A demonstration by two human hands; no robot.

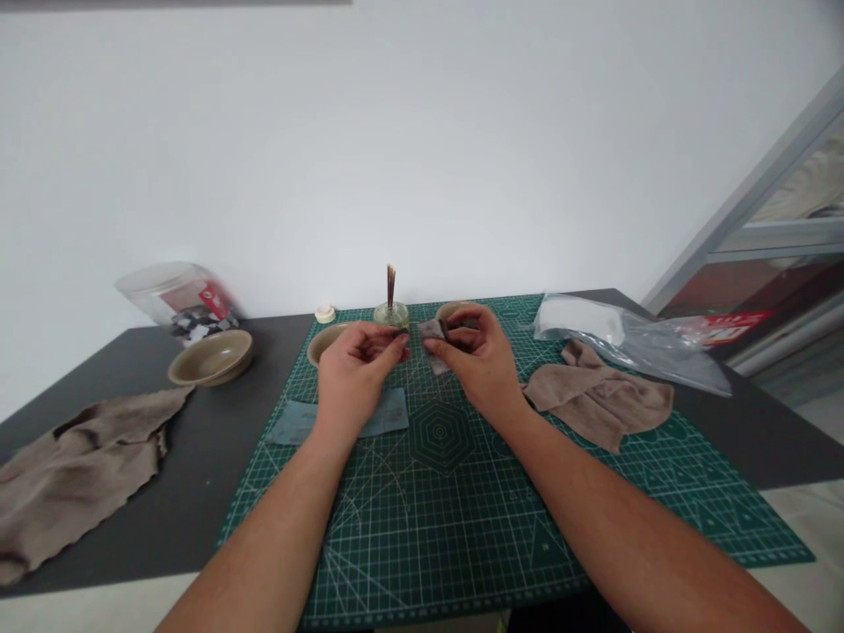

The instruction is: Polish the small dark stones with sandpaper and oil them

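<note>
Mat [448, 536] lies on table [178, 492]. Rear of mat: jar [382, 315], sticks [391, 288] in it, between left bowl [316, 348] and right bowl [452, 309]. Left hand [356, 367] over strip [390, 413]; right hand [484, 359] beside it, before right bowl. Right cloth [600, 400] on mat's right, bag [665, 352] behind. Off mat, left: left cloth [92, 475], third bowl [211, 360] behind, container [155, 286] rearmost.

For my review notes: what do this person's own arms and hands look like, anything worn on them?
Left hand and right hand are gloveless; both forearms are bare as far as shown, without visible sleeves, watch or bracelet.
</note>
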